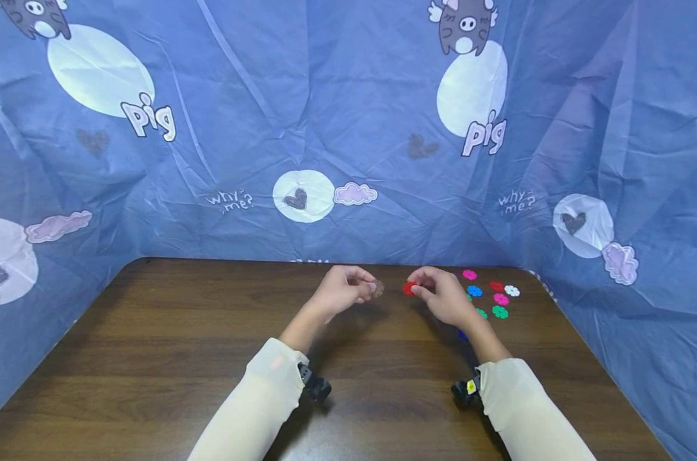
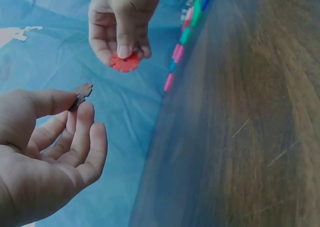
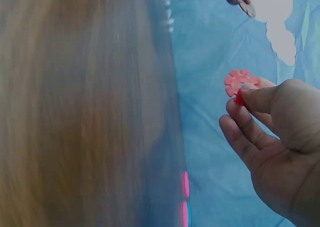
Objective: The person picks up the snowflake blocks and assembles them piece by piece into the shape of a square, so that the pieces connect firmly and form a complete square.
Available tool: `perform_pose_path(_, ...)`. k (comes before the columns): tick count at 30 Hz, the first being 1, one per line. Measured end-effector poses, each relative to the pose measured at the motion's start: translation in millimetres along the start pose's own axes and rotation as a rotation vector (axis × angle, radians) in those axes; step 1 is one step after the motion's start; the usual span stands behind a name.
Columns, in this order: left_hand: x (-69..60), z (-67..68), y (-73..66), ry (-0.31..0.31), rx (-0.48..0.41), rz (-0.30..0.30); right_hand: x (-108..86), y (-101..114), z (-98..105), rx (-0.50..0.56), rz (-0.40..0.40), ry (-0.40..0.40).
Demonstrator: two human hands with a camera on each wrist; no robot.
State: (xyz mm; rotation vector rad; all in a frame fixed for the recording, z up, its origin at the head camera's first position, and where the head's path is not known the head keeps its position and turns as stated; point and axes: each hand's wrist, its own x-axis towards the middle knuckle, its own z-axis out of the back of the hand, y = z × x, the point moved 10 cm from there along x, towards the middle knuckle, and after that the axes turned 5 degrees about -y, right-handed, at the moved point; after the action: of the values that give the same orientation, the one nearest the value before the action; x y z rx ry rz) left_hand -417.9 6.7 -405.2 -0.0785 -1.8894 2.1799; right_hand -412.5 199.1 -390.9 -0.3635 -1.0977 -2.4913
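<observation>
I judge this to be the joining step: my left hand [image 1: 339,291] pinches a brown notched disc [image 1: 378,289] above the bench [image 1: 181,333], and my right hand [image 1: 442,296] pinches a red disc [image 1: 409,288] at its 3 o'clock, near but not touching. The next move seems to call for turning notch to notch and pushing evenly, while the loose discs [image 1: 500,312] lie around 3 o'clock from my right hand.

Creased blue cloth [image 1: 360,96] (pig-printed), wooden table [image 1: 383,384]
</observation>
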Motion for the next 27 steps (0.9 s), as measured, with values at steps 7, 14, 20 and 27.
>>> perform_pose_path(7,-8.8,16.5,3.7,-0.081,-0.105,0.083,2.0,26,-11,0.080,0.081,-0.076)
perform_pose_path(14,-14.1,23.3,5.5,-0.108,-0.142,0.119,2.2,51,-19,0.121,0.172,-0.146)
perform_pose_path(20,-17.5,26.5,7.4,-0.117,-0.201,0.161,-0.1,66,-24,0.117,0.224,-0.174)
perform_pose_path(27,-22.3,29.8,5.3,-0.136,-0.243,0.173,-2.3,78,-27,0.115,0.283,-0.205)
